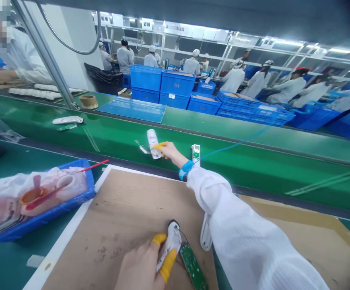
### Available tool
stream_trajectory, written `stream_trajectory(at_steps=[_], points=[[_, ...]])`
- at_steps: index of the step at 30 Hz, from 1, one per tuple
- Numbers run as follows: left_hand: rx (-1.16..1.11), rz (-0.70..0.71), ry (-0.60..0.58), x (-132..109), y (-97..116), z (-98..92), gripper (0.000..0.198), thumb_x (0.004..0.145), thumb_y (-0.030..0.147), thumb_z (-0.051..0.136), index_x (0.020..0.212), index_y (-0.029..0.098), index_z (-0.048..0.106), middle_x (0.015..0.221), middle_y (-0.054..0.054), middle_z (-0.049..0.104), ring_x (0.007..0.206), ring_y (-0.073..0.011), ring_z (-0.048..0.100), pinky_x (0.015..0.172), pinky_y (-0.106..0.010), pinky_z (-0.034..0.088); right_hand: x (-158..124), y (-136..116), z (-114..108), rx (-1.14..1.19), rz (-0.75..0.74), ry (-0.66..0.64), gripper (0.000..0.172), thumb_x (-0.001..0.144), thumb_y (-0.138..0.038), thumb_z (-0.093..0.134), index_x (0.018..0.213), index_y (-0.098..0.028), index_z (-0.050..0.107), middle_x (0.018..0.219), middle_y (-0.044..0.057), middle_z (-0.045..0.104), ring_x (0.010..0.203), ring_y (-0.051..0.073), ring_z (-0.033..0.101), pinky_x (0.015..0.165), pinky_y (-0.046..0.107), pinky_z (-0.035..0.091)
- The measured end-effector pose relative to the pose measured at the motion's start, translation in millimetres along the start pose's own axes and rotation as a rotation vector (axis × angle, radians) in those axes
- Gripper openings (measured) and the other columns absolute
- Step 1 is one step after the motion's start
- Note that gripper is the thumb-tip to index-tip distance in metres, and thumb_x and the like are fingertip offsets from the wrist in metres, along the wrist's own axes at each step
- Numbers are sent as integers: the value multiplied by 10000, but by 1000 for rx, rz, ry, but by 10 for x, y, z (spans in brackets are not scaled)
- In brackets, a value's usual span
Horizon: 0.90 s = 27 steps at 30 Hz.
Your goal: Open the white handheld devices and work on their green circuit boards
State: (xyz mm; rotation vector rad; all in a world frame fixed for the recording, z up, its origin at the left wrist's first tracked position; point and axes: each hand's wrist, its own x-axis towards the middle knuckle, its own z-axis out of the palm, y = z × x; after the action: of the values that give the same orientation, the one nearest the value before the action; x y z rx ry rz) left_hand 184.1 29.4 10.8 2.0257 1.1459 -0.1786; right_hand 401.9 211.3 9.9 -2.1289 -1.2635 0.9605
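Note:
My left hand (141, 262), with yellow finger cots, grips a white plastic housing (172, 241) with a black end above the cardboard. Thin wires run from it to a green circuit board (193, 266) that hangs beside it. Stretched out over the green belt (117, 139), my right hand (170, 151) is closed on the lower part of a white plastic casing (151, 139). A blue wrist strap (186, 169) circles that wrist. Beside the casing lies a small clear and white part (143, 149). Partly behind my right sleeve is a white shell (205, 233).
Brown cardboard (126, 201) covers the bench, with a blue tray (84, 177) of brushes and a pot at left. On the belt sit a housing with a board (196, 151) and a white shell (68, 120). A metal post (46, 52) rises at left. Co-workers sit beyond blue crates (176, 82).

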Motion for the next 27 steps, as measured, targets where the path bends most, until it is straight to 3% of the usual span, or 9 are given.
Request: stream_trajectory(at_steps=[6, 8, 11, 14, 16, 17, 20, 22, 27], points=[[-65, 57, 39, 34, 37, 99, 300, 837, 239, 394, 974, 171, 652, 1010, -181, 722, 951, -341, 657, 819, -434, 455, -712, -52, 289, 20, -108, -282, 150, 901, -278, 610, 919, -129, 613, 819, -8, 621, 648, 96, 593, 585, 240, 524], [-350, 54, -26, -55, -10, 167, 307, 861, 299, 403, 1044, 148, 598, 1062, -191, 693, 946, -301, 655, 813, -401, 473, -958, 23, 296, 72, -145, -270, 117, 889, -241, 623, 931, -132, 611, 848, -4, 624, 652, 90, 586, 576, 226, 514], [-895, -34, -87, -277, -117, 263, 497, 884, 579, 358, 998, 149, 580, 916, -142, 697, 727, -211, 659, 696, -330, 505, -1429, 218, 153, 218, -207, -213, 151, 876, -264, 636, 963, -142, 622, 909, 12, 639, 610, 58, 559, 529, 169, 462], [-1203, -94, -60, -485, -245, 333, 633, 733, 783, 427, 850, 183, 593, 686, -47, 654, 554, -154, 583, 592, -291, 485, -2023, 478, 32, 364, -175, -386, 466, 841, -579, 565, 760, -132, 666, 624, -5, 621, 381, 35, 452, 347, 141, 320], [-1276, -70, -15, -557, -337, 381, 618, 692, 791, 483, 827, 198, 596, 631, -20, 625, 519, -145, 550, 570, -288, 480, -2418, 632, 70, 456, -99, -532, 662, 783, -749, 465, 722, -127, 682, 433, -31, 522, 292, 31, 369, 284, 127, 204], [-1267, -49, 13, -571, -383, 409, 588, 703, 771, 500, 827, 206, 604, 632, -18, 623, 526, -148, 547, 577, -291, 483, -2595, 690, 123, 517, -57, -586, 675, 749, -772, 486, 710, -127, 683, 449, -22, 547, 298, 28, 392, 286, 117, 230], [-1195, -7, 59, -571, -497, 488, 502, 742, 707, 531, 835, 226, 641, 709, -35, 649, 618, -175, 569, 624, -302, 491, -2986, 766, 327, 1001, 102, -635, 464, 675, -619, 724, 821, -178, 721, 706, 10, 706, 554, 52, 637, 510, 105, 472], [-1223, -5, -7, -581, -530, 509, 511, 729, 709, 545, 880, 234, 658, 750, -41, 660, 665, -195, 588, 655, -324, 498, -3128, 765, 424, 1251, 158, -649, 317, 678, -439, 807, 902, -227, 730, 839, 0, 734, 769, 75, 694, 680, 118, 512], [-1328, -77, -161, -716, -442, 384, 507, 801, 666, 489, 993, 232, 665, 805, -54, 682, 804, -222, 644, 798, -374, 498, -3232, 791, 484, 1210, 245, -674, 269, 724, -362, 795, 947, -238, 711, 932, 9, 731, 958, 153, 684, 877, 233, 515]])
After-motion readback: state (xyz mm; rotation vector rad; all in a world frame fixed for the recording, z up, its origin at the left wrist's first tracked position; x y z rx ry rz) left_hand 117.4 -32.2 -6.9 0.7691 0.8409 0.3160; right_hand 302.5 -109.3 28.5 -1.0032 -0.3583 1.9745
